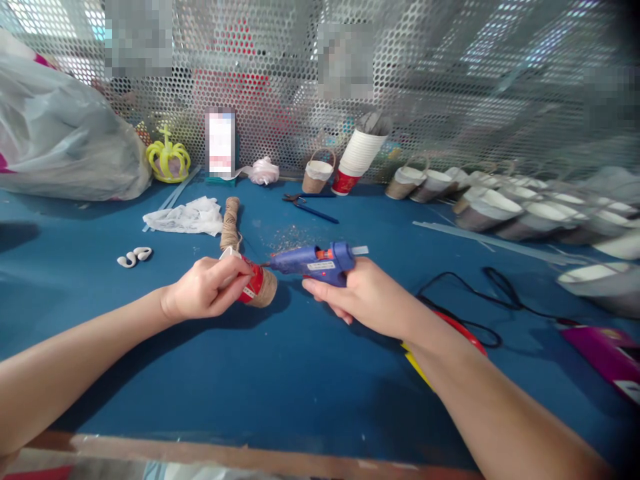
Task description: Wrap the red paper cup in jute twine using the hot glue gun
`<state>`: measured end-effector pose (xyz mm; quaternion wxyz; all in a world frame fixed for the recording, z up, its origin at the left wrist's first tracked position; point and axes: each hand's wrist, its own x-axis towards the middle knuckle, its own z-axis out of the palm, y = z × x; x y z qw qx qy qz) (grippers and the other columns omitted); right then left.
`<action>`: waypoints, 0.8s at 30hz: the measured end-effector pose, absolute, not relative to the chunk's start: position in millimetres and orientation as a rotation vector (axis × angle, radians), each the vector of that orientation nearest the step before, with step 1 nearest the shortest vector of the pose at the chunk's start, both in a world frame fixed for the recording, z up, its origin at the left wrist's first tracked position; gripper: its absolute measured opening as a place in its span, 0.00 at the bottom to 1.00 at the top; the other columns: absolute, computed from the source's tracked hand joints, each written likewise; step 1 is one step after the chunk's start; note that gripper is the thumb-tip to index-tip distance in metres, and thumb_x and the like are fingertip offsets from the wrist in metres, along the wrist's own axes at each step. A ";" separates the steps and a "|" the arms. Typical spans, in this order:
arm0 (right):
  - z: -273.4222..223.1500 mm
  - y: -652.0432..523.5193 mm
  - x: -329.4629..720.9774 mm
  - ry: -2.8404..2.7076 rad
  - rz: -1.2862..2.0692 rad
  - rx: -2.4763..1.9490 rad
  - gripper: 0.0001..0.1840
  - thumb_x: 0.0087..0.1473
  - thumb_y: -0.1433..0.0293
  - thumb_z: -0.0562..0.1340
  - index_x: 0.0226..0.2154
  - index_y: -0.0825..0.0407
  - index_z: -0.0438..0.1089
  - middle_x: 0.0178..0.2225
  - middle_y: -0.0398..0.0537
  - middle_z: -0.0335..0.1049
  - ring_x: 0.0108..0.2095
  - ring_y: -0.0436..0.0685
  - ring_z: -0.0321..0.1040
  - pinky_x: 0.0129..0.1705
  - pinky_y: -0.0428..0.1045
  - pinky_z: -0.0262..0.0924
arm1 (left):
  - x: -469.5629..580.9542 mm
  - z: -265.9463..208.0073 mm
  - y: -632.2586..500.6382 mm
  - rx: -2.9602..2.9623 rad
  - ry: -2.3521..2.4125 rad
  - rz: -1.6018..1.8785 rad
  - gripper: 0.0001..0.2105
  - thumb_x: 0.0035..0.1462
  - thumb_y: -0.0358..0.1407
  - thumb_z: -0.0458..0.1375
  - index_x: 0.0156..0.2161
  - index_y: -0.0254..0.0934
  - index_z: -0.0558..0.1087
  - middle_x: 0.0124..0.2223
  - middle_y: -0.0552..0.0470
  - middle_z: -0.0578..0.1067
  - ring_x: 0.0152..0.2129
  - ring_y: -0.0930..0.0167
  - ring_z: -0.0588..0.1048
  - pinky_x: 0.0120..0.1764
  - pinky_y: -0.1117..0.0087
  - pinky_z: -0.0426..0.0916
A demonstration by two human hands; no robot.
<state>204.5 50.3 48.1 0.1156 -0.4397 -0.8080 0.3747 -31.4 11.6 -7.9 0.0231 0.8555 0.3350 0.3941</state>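
My left hand (213, 287) is closed on a red paper cup (253, 280), which lies tilted on its side above the blue table. Brown twine is wound round the cup's base end. In my right hand (363, 290) is a blue hot glue gun (313, 261), its nozzle pointing left at the cup, at or very near the edge of the twine. A clear glue stick (361, 251) sticks out of its back. Behind the cup lies a spool of twine (231, 223), whose strand runs down towards the cup. Fingertips of my left hand partly hide the cup's rim.
Pliers (315, 208) and crumpled white cloth (187, 217) lie farther back. A stack of paper cups (360, 157) leans by the perforated metal screen (280, 87). Several twine-wrapped cups (487, 208) stand at right. A black cable (467, 287) curls near my right forearm; a plastic bag (65, 133) fills the back left.
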 end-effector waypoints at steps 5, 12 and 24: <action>53.8 43.3 206.4 -2.379 1.066 -1.280 0.16 0.53 0.63 0.56 0.17 0.51 0.59 0.10 0.36 0.57 0.12 0.47 0.57 0.17 0.43 0.56 | -31.1 -8.2 11.9 2.562 1.181 1.226 0.03 0.56 0.26 0.49 0.34 0.35 0.63 0.14 0.65 0.57 0.10 0.80 0.58 0.17 0.80 0.56; 57.6 36.6 205.1 -2.480 0.761 -1.192 0.18 0.51 0.67 0.57 0.14 0.49 0.56 0.10 0.37 0.58 0.16 0.49 0.59 0.23 0.46 0.57 | -29.1 -6.2 11.6 2.445 1.291 1.220 0.03 0.57 0.28 0.49 0.34 0.34 0.64 0.16 0.61 0.64 0.11 0.80 0.61 0.18 0.81 0.58; 56.7 30.5 204.5 -2.455 0.816 -1.201 0.15 0.49 0.68 0.59 0.15 0.49 0.58 0.10 0.36 0.56 0.18 0.50 0.57 0.24 0.46 0.54 | -29.1 -6.6 12.5 2.397 1.327 1.242 0.03 0.57 0.29 0.50 0.32 0.34 0.64 0.14 0.65 0.58 0.11 0.81 0.57 0.15 0.81 0.54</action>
